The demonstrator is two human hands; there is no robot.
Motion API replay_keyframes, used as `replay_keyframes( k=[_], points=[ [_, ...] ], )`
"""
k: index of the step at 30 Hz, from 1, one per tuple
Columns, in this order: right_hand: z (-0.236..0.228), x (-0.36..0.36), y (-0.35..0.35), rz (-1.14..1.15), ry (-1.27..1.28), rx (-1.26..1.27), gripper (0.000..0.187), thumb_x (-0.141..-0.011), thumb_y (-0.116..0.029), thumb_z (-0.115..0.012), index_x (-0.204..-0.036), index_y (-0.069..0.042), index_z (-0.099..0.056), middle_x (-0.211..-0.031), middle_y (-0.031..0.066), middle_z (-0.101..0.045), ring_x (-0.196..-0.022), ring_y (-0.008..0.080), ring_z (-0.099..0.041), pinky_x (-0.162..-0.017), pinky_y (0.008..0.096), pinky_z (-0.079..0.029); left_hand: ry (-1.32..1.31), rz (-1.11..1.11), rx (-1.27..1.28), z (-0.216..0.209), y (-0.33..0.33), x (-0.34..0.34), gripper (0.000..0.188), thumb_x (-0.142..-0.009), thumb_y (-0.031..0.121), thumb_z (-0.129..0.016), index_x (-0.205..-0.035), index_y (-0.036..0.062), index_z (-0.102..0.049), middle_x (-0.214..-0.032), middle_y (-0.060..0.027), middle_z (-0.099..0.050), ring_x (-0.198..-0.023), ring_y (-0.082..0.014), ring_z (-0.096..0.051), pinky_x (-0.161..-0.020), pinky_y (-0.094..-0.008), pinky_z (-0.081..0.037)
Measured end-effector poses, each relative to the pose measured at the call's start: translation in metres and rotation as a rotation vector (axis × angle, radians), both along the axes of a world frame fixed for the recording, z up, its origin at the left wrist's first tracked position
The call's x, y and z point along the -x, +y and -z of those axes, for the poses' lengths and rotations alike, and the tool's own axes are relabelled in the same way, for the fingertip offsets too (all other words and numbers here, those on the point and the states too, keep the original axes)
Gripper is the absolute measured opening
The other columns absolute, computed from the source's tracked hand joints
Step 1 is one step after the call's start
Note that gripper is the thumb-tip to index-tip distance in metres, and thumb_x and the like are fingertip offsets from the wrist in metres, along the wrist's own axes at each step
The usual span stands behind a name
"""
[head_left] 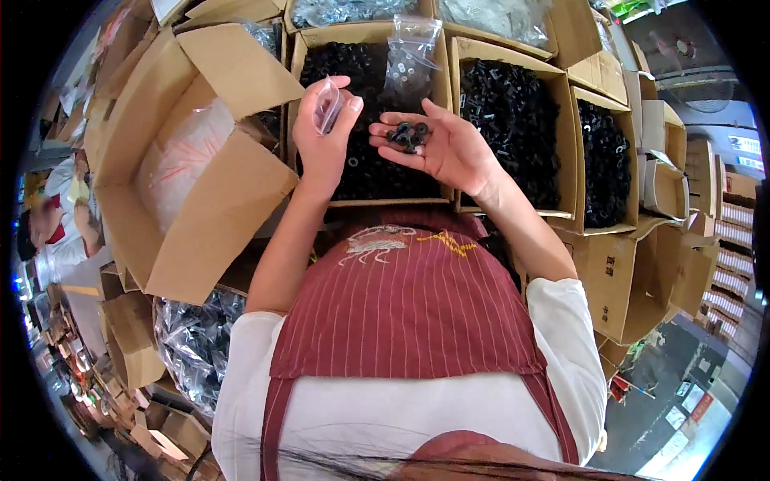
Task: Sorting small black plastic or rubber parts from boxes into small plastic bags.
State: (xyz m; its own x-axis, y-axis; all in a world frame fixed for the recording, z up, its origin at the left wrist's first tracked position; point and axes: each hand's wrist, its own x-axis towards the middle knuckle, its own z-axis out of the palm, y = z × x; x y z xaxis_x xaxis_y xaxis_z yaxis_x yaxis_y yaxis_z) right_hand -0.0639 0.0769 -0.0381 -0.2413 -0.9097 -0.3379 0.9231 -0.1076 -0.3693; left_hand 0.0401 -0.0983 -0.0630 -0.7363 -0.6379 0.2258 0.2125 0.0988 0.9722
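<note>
I see left hand (321, 144) fingers curled round a small clear bag (327, 108), by the box's (345, 35) left edge. Right hand (453, 152) palm up across the right edge, fingers loosely spread under black parts (408, 138). Gap between hands runs to the front edge.

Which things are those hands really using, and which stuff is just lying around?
In use:
- left hand, holding a small clear bag
- right hand, palm up, with small black pieces

Probably in use:
- box of black parts beneath the hands

Probably just lying about:
- big open carton on the left
- shiny plastic bags, lower left
</note>
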Motion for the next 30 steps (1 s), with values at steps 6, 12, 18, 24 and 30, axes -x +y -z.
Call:
replay_keyframes(
  k=[6,12,18,24,30],
  points=[
    [-0.006,-0.006,0.003,0.001,0.038,0.005,0.05,-0.104,-0.026,-0.051,-0.134,0.013,-0.049,-0.131,0.0287,-0.058,-0.127,0.0365,-0.057,-0.113,0.0457,-0.045,0.0,0.002,-0.039,0.002,0.0,0.0,0.032,-0.092,0.006,-0.07,-0.123,0.0008,-0.061,-0.106,-0.0058,-0.065,-0.098,-0.0125,-0.061,-0.09,-0.0273,-0.049],
    [-0.012,-0.011,0.005,-0.01,0.167,-0.01,0.048,-0.087,0.001,-0.057,-0.133,0.014,-0.05,-0.13,0.0277,-0.059,-0.126,0.0345,-0.058,-0.114,0.0455,-0.044,0.022,0.021,0.015,0.002,0.0,0.001,0.029,-0.092,0.003,-0.068,-0.12,0.0026,-0.061,-0.094,-0.002,-0.062,-0.084,-0.0067,-0.057,-0.077,-0.023,-0.047],
    [-0.01,-0.01,0.005,-0.018,0.13,0.025,0.054,-0.08,0.006,-0.054,-0.134,0.013,-0.05,-0.129,0.0276,-0.059,-0.125,0.034,-0.058,-0.116,0.046,-0.043,0.014,0.048,0.013,0.007,-0.002,0.002,0.037,-0.091,0.003,-0.071,-0.126,0.0013,-0.059,-0.107,-0.0065,-0.065,-0.097,-0.0129,-0.061,-0.09,-0.0276,-0.048],
    [-0.012,-0.01,0.005,-0.033,0.159,0.0,0.047,-0.086,-0.001,-0.057,-0.131,0.012,-0.054,-0.128,0.0255,-0.061,-0.122,0.0331,-0.06,-0.114,0.046,-0.044,-0.035,0.057,0.201,0.008,-0.004,0.002,0.047,-0.086,0.003,-0.073,-0.13,0.0034,-0.057,-0.11,-0.0081,-0.062,-0.103,-0.0158,-0.06,-0.096,-0.032,-0.046],
    [-0.013,-0.011,0.002,0.03,0.148,-0.065,0.044,-0.1,-0.02,-0.057,-0.13,0.012,-0.056,-0.124,0.0237,-0.064,-0.118,0.0321,-0.063,-0.11,0.0477,-0.048,-0.014,0.099,0.255,0.005,-0.006,0.001,0.056,-0.08,0.005,-0.075,-0.132,0.0056,-0.056,-0.108,-0.0062,-0.057,-0.104,-0.0175,-0.059,-0.096,-0.0329,-0.046]
  ],
)
